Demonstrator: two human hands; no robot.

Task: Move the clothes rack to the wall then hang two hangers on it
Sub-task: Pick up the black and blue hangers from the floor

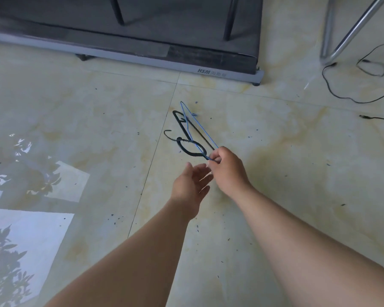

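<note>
Hangers fill the middle of your view, seen from above as you look down at a glossy, pale marbled floor [75, 120]. Your right hand [227, 171] reaches forward with its fingers [215, 156] pinching the near ends of two thin hangers together: a black hanger [187, 147] with a curved hook pointing left, and a blue hanger [200, 127] made of fine wire, lying across it. Both slant away from you, towards the upper left, and whether their far ends touch the floor cannot be told. Your left hand [191, 187] sits just beside the right one, palm turned up, fingers loosely spread, holding nothing. At the top of the view stands a dark, low piece of equipment with a grey base [231, 70] carrying lettering. At the top right are shiny metal tube legs [350, 34], possibly part of the clothes rack, though that is uncertain. A black cable [341, 96] trails over the floor beneath them.
</note>
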